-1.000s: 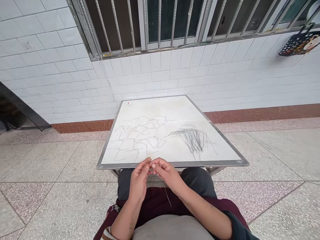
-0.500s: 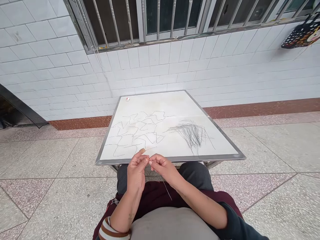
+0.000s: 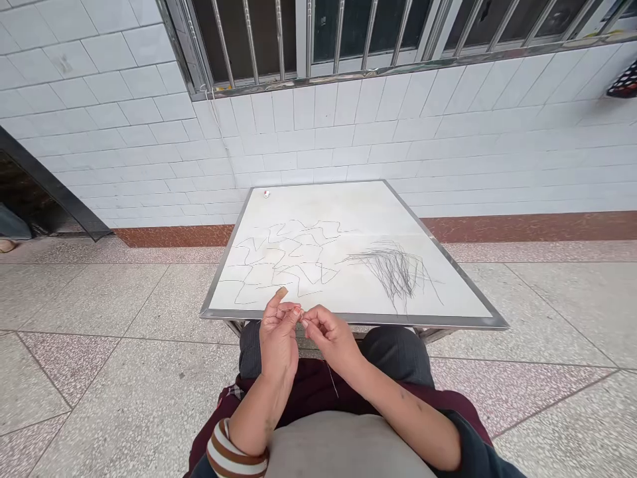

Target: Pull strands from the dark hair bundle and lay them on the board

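Note:
My left hand [image 3: 279, 335] pinches a thin wire between thumb and fingers, with one finger raised away from the pinch. Touching it fingertip to fingertip, my right hand [image 3: 331, 337] is closed on the same wire. A loose end of the thin wire [image 3: 332, 380] hangs below my right hand over my lap. Both hands are just off the near edge of the white table [image 3: 318, 202]. Bent thin wires [image 3: 283, 255] lie spread over its left half. On the right half is a tangled pile of dark, straighter wires [image 3: 395, 269].
A small white and red object [image 3: 266, 194] lies at the table's far left corner. The grey table rim [image 3: 358, 320] runs close in front of my knees. Behind stands a white tiled wall [image 3: 308, 139] with a barred window [image 3: 338, 40]. A dotted bag [image 3: 624, 83] hangs at right.
The view has shifted slightly, so the table sits further right. My hands stay together at the wire, and the hanging end looks shorter.

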`<action>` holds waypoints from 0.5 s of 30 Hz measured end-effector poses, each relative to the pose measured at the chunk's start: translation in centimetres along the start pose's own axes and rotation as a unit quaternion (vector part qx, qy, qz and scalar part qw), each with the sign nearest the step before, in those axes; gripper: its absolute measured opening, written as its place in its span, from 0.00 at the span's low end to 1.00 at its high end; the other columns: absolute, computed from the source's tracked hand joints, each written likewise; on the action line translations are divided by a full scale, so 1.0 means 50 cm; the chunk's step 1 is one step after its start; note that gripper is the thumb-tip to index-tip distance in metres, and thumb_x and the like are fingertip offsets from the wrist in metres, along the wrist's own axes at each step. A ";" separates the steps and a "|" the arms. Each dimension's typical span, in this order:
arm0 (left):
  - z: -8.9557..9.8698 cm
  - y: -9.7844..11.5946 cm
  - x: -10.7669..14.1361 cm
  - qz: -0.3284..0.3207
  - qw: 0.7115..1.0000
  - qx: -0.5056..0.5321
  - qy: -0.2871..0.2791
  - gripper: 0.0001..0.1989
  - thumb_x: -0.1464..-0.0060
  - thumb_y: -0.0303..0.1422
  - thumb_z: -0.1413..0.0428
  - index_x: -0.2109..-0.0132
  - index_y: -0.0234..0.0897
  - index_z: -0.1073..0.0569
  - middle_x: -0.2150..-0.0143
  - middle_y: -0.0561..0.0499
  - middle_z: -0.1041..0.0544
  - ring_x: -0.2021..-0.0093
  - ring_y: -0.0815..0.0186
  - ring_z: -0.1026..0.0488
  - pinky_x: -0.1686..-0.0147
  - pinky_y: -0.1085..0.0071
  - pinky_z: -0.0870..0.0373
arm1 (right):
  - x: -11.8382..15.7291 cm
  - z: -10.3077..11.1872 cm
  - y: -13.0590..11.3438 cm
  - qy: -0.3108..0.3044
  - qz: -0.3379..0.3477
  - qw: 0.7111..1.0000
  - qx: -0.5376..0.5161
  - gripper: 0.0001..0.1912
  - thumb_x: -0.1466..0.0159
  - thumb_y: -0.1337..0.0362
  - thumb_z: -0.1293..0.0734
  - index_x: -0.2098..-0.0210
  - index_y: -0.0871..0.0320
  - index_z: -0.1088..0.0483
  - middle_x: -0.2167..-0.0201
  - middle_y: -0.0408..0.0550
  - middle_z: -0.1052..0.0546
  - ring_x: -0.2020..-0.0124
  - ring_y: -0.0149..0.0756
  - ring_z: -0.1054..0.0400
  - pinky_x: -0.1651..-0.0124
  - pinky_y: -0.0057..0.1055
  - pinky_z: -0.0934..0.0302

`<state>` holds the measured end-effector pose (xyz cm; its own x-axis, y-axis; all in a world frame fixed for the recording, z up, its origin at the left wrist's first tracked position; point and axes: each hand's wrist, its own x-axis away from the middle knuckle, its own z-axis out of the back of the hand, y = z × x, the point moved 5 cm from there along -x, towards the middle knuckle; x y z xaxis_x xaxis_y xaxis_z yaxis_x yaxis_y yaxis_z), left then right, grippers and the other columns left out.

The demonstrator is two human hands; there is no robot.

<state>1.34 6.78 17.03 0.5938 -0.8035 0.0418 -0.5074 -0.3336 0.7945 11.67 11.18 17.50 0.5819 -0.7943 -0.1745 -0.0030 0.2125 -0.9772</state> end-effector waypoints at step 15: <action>-0.001 0.016 -0.007 -0.002 0.999 -0.029 -0.028 0.25 0.56 0.28 0.36 0.49 0.41 0.29 0.69 0.56 0.28 0.67 0.74 0.30 0.60 0.74 0.35 | -0.008 -0.006 0.005 -0.039 -0.041 0.993 -0.101 0.12 0.39 0.53 0.37 0.68 0.56 0.34 0.77 0.39 0.32 0.75 0.29 0.39 0.69 0.27 0.45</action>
<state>0.77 6.81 17.67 0.5597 -0.8287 0.0064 -0.4668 -0.3089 0.8286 11.16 11.38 17.30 0.6478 -0.7564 -0.0902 -0.1108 0.0236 -0.9936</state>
